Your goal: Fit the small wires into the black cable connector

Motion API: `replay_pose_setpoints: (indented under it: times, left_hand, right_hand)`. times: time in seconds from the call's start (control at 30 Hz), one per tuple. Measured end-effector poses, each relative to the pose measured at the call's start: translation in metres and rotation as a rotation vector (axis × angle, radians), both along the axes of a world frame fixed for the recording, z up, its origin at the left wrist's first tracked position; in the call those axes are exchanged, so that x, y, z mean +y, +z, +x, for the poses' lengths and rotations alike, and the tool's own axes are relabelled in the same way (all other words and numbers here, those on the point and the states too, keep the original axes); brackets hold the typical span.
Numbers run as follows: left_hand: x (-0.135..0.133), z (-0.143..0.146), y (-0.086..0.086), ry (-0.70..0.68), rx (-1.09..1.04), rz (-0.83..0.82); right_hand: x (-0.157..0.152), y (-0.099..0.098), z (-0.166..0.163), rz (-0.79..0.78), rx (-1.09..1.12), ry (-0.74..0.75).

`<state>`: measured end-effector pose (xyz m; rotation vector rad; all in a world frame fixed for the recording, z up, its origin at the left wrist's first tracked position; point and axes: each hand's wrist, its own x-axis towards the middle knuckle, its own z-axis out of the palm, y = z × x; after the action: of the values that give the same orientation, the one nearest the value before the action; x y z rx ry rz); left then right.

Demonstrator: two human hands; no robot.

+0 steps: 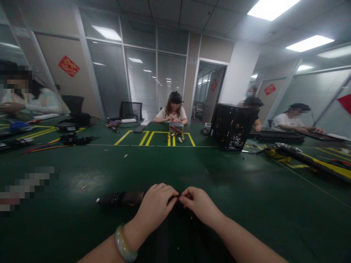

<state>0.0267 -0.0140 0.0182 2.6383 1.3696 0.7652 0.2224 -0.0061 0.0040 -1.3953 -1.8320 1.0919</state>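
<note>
My left hand and my right hand meet fingertip to fingertip low over the green table. Both are closed in a pinch. Something small and dark seems to lie between them, too dim to name. Behind my left hand lies a dark, cylindrical tool like an electric screwdriver, its metal tip pointing left; the hand hides its right end. A dark shape on the tabletop beneath my hands is hard to make out.
The green table carries yellow tape lines. A black computer case stands at the right back. Bundled cables lie at the left, and a long black-and-yellow item at the right. A person handles a wired metal box opposite; others sit around.
</note>
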Motion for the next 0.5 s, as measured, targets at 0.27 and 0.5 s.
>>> replay_pose_setpoints:
  times: [0.27,0.5]
  left_hand:
    - [0.0000,-0.0005,0.0002,0.002,-0.021,-0.006]
    - [0.0002,0.0005,0.0012,0.007,-0.010,0.002]
  right_hand:
    - [0.0003,-0.0064,0.0008,-0.178,0.174,0.018]
    - [0.0031,-0.0075,-0.0040,-0.145,0.148,-0.061]
